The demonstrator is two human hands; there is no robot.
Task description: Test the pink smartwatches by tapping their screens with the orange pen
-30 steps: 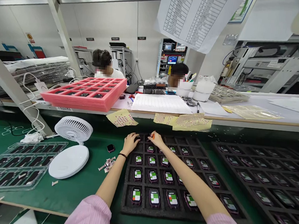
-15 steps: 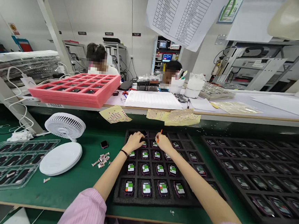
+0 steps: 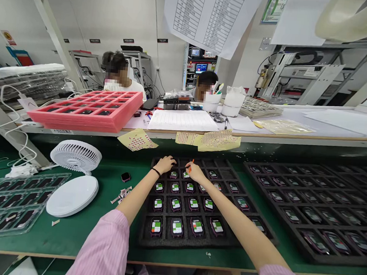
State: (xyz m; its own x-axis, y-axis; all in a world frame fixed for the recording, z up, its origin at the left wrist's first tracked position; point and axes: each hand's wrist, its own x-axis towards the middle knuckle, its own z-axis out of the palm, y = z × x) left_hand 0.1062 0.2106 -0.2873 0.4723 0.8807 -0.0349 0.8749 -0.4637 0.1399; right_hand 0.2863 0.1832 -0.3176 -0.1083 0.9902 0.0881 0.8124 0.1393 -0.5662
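Observation:
My left hand [image 3: 165,164] rests, fingers down, on the far left corner of a black foam tray [image 3: 193,243]. Anything under its fingers is hidden. My right hand [image 3: 195,172] lies just to its right and pinches a thin orange stick [image 3: 191,163] by its lower end. Several smartwatches [image 3: 177,227] with dark faces and green-and-white screens sit in rows in the tray's slots, below both hands. A few slots in the far rows look vacant.
A second black foam tray of watches [image 3: 315,251] lies to the right. On the left are a white desk fan [image 3: 75,156], a clear plastic tray [image 3: 13,208], paper scraps [image 3: 122,194] and a loose dark watch [image 3: 125,177]. A pink foam tray [image 3: 85,122] stands on the far bench.
The whole scene has slid left and up in the view as my head turned. Both hands remain at the tray's far end, and my left hand sits slightly further toward the far corner.

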